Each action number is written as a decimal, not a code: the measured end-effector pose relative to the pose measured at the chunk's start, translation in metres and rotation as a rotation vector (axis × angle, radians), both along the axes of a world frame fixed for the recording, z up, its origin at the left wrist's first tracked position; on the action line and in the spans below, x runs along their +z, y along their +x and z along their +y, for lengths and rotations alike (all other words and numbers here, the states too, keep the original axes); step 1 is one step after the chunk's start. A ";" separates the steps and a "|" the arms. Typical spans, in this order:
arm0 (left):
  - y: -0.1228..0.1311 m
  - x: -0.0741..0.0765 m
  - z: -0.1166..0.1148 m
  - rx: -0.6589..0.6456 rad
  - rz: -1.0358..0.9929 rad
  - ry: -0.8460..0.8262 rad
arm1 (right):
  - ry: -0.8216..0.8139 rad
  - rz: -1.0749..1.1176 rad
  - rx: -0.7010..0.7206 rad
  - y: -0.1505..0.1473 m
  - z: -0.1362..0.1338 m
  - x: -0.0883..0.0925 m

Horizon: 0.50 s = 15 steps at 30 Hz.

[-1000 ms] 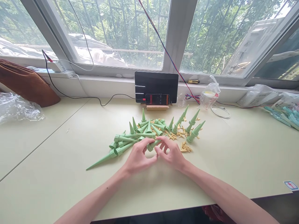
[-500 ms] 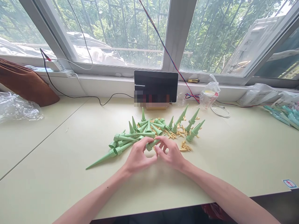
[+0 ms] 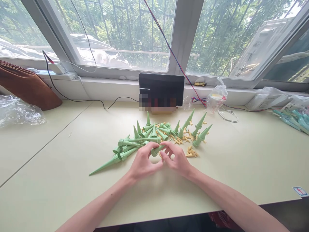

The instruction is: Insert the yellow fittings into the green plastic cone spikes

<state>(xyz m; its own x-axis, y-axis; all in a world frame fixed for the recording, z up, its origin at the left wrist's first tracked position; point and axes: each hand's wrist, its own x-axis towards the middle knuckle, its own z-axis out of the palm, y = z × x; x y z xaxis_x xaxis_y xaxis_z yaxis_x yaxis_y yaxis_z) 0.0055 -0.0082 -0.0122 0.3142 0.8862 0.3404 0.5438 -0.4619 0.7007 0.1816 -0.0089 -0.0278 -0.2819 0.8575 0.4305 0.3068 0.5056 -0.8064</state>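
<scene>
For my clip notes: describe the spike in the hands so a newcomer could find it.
Start at the black screen at the back, then come down past the green spike pile to the left hand and right hand. The held spike is between their fingers, wide end leftward; no neighbour is in hand.

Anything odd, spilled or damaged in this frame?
Yes: a pixelated patch masks the lower part of the black tablet-like panel, while its surroundings look normal. Yellow pegs lie scattered beside the green spikes; no damage shows.
</scene>
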 end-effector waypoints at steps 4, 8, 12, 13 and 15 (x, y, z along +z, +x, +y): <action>0.000 -0.001 0.000 0.004 0.005 -0.003 | -0.002 0.003 0.004 -0.001 0.000 0.001; 0.000 0.000 0.000 0.007 0.008 0.002 | 0.005 -0.003 -0.001 -0.001 0.000 0.001; 0.001 0.001 0.000 0.007 0.010 0.006 | 0.010 -0.005 -0.003 -0.001 -0.001 0.001; 0.000 0.001 0.000 0.005 0.010 0.006 | 0.010 -0.005 -0.003 -0.001 -0.001 0.001; 0.000 0.001 0.000 0.004 0.011 0.007 | 0.012 -0.004 -0.003 -0.001 -0.001 0.001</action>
